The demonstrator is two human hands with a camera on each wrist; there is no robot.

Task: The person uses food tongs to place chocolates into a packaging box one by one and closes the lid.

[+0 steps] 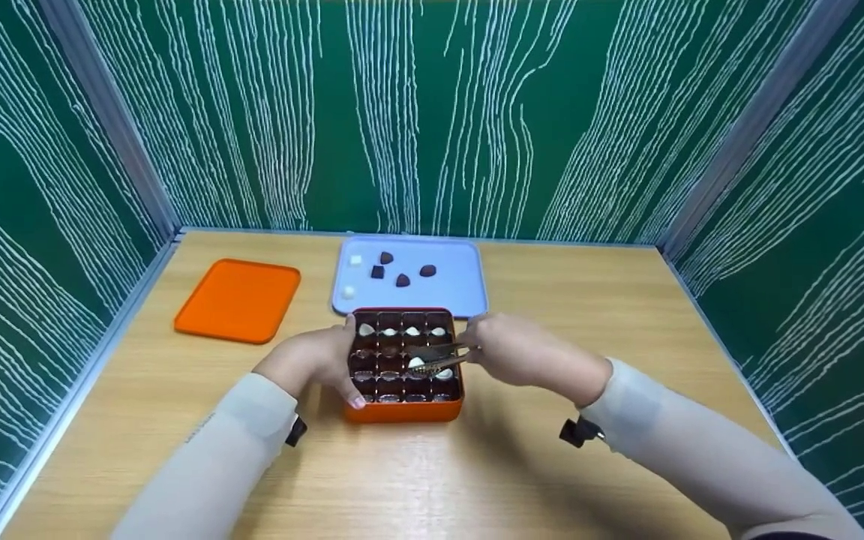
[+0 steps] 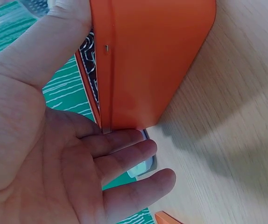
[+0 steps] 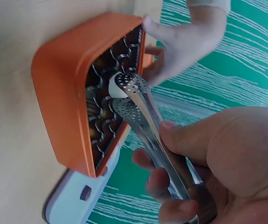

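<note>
An orange box (image 1: 402,412) with a dark divided insert stands mid-table. My left hand (image 1: 319,360) grips its left side, the thumb at the near corner and a finger at the far one. In the left wrist view some outer fingers (image 2: 138,189) extend past the box. My right hand (image 1: 507,349) holds metal tongs (image 3: 171,172) with perforated tips over the box's right half. Between those tips sits a white chocolate (image 3: 117,88); whether it touches the insert I cannot tell. White chocolates (image 1: 412,331) line one row of compartments, and another lies near the right side.
Behind the box a light blue tray (image 1: 462,289) bears several dark chocolates (image 1: 428,271) and two white ones (image 1: 349,292). An orange lid-like tray (image 1: 241,300) lies at the back left. Green panels (image 1: 447,112) with white lines enclose the wooden table (image 1: 574,292).
</note>
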